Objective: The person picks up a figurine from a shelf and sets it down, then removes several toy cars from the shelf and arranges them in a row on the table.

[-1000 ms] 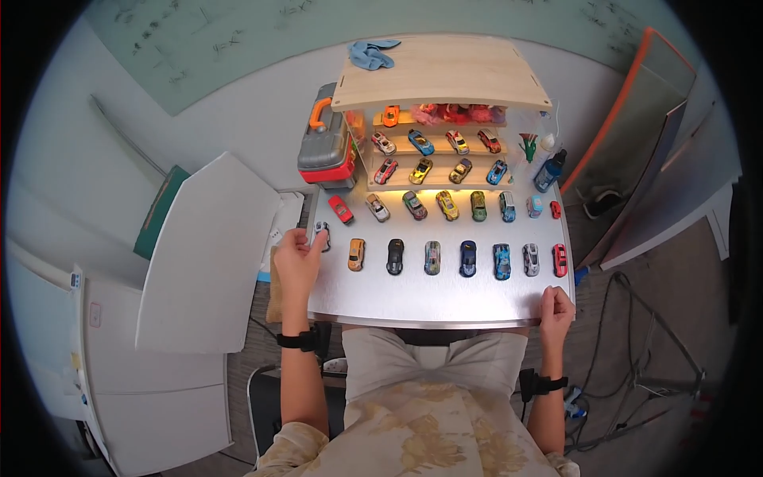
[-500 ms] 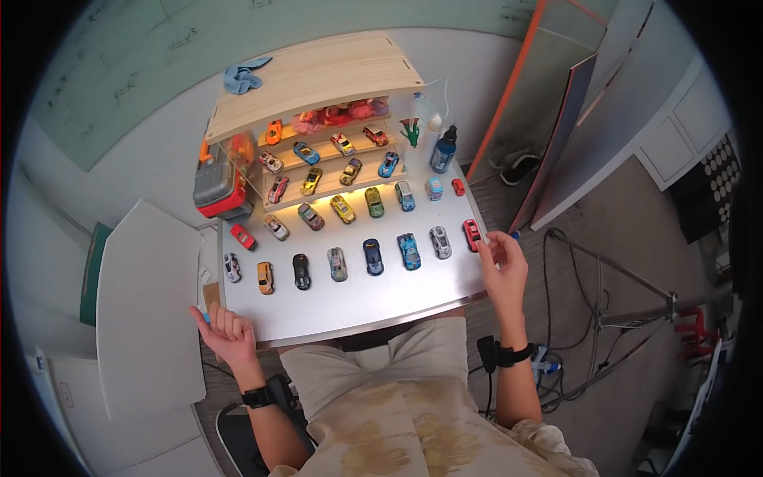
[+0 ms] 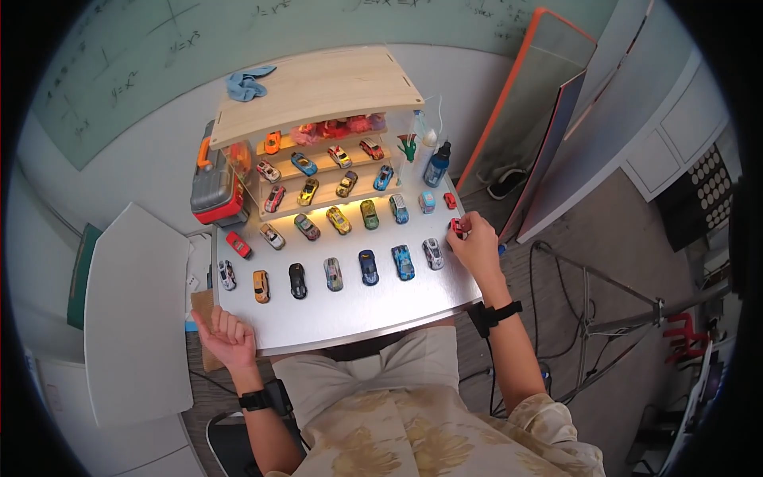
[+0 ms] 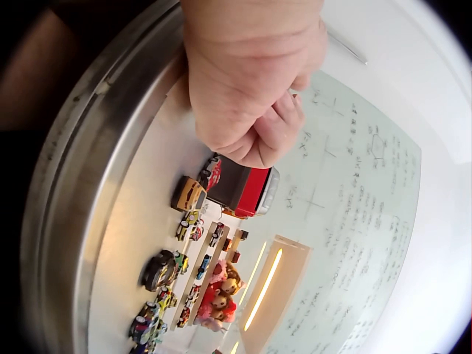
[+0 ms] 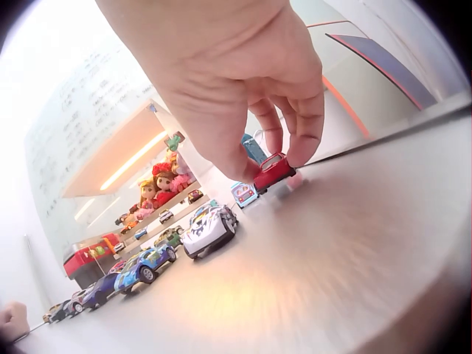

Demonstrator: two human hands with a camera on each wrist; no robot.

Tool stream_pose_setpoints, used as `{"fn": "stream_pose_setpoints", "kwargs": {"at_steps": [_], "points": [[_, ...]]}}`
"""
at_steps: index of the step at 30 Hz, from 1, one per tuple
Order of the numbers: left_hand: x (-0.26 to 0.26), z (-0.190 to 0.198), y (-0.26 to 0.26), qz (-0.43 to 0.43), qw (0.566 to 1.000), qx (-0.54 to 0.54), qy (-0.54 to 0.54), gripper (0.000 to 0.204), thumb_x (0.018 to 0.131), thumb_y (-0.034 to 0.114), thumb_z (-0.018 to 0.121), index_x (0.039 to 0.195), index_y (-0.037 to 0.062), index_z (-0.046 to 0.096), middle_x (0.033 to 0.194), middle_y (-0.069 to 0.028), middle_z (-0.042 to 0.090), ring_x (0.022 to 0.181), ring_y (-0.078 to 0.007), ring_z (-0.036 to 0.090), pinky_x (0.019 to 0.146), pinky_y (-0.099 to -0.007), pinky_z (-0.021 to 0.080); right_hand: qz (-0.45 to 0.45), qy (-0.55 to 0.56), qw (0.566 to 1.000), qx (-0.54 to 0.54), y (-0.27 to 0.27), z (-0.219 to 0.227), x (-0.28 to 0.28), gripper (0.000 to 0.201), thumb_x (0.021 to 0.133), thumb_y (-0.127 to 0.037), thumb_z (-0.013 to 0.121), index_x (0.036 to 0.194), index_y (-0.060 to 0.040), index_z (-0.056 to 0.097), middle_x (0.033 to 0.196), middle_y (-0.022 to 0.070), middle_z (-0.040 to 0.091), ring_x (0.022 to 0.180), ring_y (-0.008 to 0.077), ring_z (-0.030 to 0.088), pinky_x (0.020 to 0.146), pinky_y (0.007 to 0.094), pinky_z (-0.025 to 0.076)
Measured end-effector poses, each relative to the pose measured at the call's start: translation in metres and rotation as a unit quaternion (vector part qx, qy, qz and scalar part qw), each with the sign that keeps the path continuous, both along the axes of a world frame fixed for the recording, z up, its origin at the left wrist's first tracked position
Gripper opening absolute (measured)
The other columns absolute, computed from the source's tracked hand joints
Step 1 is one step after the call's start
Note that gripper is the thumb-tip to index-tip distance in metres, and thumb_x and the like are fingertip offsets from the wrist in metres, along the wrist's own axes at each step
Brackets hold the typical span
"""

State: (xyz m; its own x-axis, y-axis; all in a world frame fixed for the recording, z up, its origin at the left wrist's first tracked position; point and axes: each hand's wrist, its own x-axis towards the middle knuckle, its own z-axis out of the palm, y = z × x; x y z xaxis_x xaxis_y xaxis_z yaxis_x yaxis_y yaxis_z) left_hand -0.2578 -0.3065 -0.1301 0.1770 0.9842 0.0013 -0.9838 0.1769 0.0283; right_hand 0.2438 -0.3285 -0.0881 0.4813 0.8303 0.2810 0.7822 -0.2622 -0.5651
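Note:
My right hand (image 3: 479,248) pinches a red toy car (image 5: 274,172) between thumb and fingers at the right end of the front row. Its wheels are close over the metal tabletop. Left of it stands a white toy car (image 5: 210,230) with dark markings, then a light-blue one (image 3: 403,263) and a dark-blue one (image 3: 368,268). My left hand (image 3: 228,339) holds nothing and hovers by the table's front left corner, its fingers loosely curled. Nearest to it are a white-and-grey car (image 3: 227,275) and an orange car (image 3: 261,287).
Behind the rows, a lit wooden display shelf (image 3: 318,83) carries more toy cars and dolls, with a blue cloth (image 3: 249,83) on top. A grey-and-red toolbox (image 3: 218,191) stands left of it, a blue bottle (image 3: 437,164) to the right. A smaller red car (image 3: 450,201) sits behind my right hand.
My left hand has left the white-and-grey car and drawn back to the table's front left corner. My right hand has moved forward from the front edge and taken hold of the red car.

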Motion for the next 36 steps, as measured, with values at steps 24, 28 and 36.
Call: {"fn": "stream_pose_setpoints", "kwargs": {"at_steps": [24, 28, 36], "points": [[0.006, 0.002, 0.003, -0.097, 0.992, -0.016, 0.083, 0.063, 0.105, 0.065, 0.041, 0.068, 0.0149, 0.033, 0.055, 0.0034, 0.022, 0.046, -0.0105, 0.017, 0.045, -0.0307, 0.014, -0.053, 0.367, 0.912, 0.175, -0.071, -0.052, -0.016, 0.031, 0.105, -0.020, 0.065, 0.078, -0.0064, 0.059, 0.064, -0.0105, 0.047, 0.056, -0.0020, 0.036, 0.050, 0.0194, 0.025], [0.010, 0.006, 0.002, -0.090, 0.991, -0.009, 0.097, 0.062, 0.106, 0.064, 0.040, 0.069, 0.0148, 0.033, 0.055, 0.0038, 0.022, 0.045, -0.0097, 0.016, 0.045, -0.0301, 0.014, -0.062, 0.378, 0.909, 0.165, -0.071, -0.051, -0.016, 0.031, 0.105, -0.020, 0.064, 0.078, -0.0061, 0.059, 0.063, -0.0104, 0.047, 0.055, -0.0017, 0.037, 0.050, 0.0196, 0.026], [0.009, 0.008, 0.003, -0.110, 0.988, -0.015, 0.105, 0.061, 0.106, 0.063, 0.040, 0.071, 0.0139, 0.036, 0.055, 0.0035, 0.024, 0.045, -0.0104, 0.018, 0.045, -0.0303, 0.015, -0.061, 0.379, 0.907, 0.170, -0.074, -0.052, -0.017, 0.031, 0.105, -0.020, 0.064, 0.078, -0.0065, 0.059, 0.063, -0.0098, 0.048, 0.054, -0.0011, 0.037, 0.048, 0.0206, 0.025]]}}
